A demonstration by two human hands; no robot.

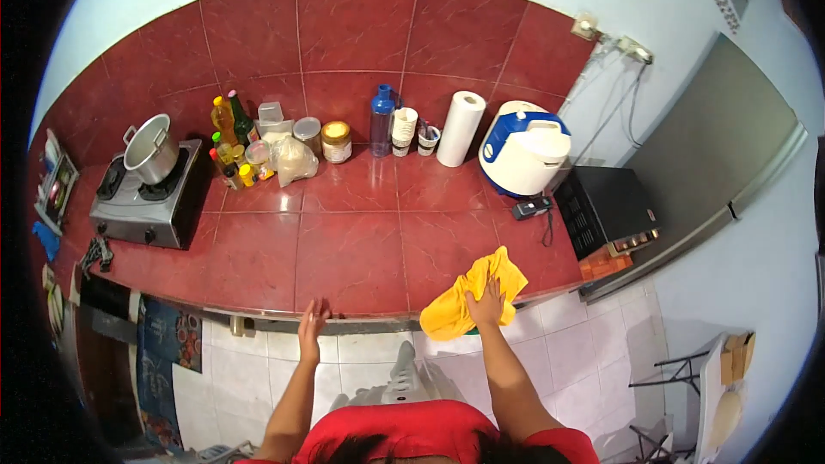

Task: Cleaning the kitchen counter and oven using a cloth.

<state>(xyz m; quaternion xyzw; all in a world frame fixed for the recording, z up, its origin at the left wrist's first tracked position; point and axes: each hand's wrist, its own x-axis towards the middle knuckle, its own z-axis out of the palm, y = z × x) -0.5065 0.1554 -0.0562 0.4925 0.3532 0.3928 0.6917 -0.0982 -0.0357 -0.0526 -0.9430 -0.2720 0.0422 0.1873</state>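
A yellow cloth point(460, 305) lies bunched on the front right edge of the red tiled counter point(352, 253), part of it hanging over the edge. My right hand point(487, 301) rests on top of it, fingers stretched out and pressing it against the tiles. Just at the counter's front edge, left of the cloth, my left hand point(314, 320) is held with nothing in it, its fingers extended.
A gas stove point(146, 206) with a metal pot point(152, 150) stands at the left. Along the back are bottles point(243, 125), jars point(336, 142), a blue bottle point(381, 125), paper cups point(403, 131), a paper towel roll point(461, 129) and a white-and-blue rice cooker point(526, 150). A black oven point(606, 206) sits at right.
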